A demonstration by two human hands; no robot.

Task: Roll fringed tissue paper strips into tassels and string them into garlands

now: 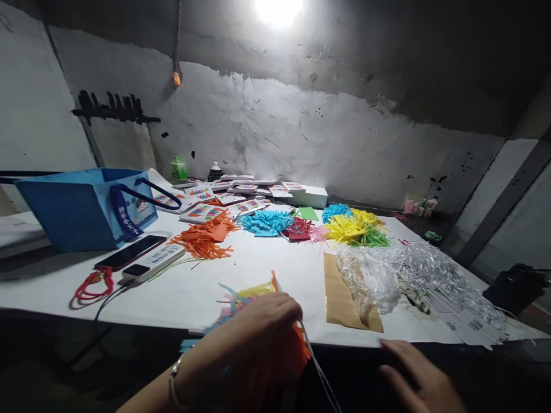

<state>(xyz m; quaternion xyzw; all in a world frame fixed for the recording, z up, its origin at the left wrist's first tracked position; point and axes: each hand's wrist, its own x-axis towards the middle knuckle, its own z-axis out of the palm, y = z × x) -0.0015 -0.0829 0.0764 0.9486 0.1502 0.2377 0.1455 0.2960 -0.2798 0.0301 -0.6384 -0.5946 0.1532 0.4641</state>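
Observation:
My left hand is closed at the table's front edge, with its fingertips pressed together on a white string. The string hangs down to the right from the fingers. Under and behind this hand is fringed tissue paper in yellow, pink and blue, and an orange fringe hangs below the edge; whether the fingers also grip this paper is hidden. My right hand is off to the lower right with its fingers apart and nothing in it. A brown paper piece lies on the table beyond it.
Fringed bundles in orange, blue and yellow lie across the white table. Silver strands spread at right. A blue bag, a phone and a corded white device are at left; printed packs sit behind.

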